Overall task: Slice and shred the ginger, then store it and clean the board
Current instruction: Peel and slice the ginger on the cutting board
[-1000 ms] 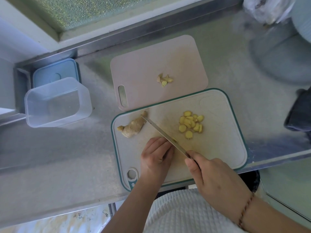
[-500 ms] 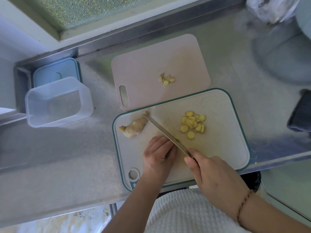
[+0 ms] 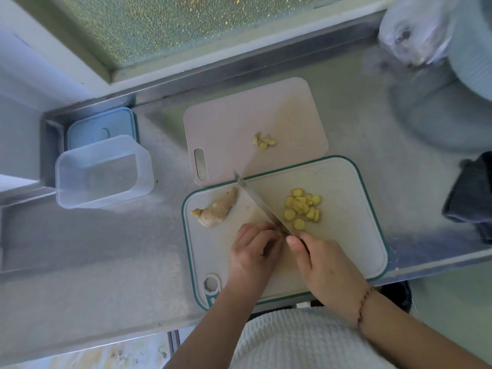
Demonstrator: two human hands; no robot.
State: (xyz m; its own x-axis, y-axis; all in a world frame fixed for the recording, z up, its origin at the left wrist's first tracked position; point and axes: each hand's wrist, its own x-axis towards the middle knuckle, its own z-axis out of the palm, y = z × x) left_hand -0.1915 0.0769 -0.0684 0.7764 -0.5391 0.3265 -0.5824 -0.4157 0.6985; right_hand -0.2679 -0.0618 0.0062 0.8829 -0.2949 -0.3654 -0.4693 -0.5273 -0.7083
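The ginger root lay unsliced at the left of the teal-rimmed cutting board, yellow slices heaped to its right. Slicing looked underway: the right hand gripped the knife, while the left hand curled over something hidden at the blade. Next, steady cuts; no writing was readable.

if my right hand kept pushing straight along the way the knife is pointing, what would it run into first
Probably the left hand, whose fingertips sit right against the blade just ahead of the right hand. Past it, the knife points up-left between the ginger root and the slices, towards the pink board.
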